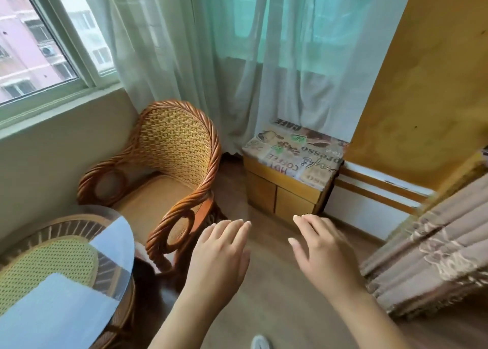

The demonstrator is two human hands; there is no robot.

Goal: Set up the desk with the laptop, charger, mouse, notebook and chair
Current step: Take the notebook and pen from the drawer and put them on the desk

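A woven rattan armchair (169, 169) stands in the corner under the window, facing the lower right. A round glass-topped rattan table (79, 269) fills the lower left, right in front of the chair. My left hand (219, 253) hovers palm down just right of the chair's near armrest, fingers apart, holding nothing. My right hand (319, 248) is held out beside it over the wooden floor, also open and empty. No laptop, charger, mouse or notebook is in view.
A low wooden cabinet (282, 198) with a coffee-print cushion (298, 153) on top stands against the curtained window. A bed with a beige ruffled skirt (433, 256) lies at the right. Sheer curtains (237, 58) hang behind the chair. Wooden floor lies between chair, cabinet and bed.
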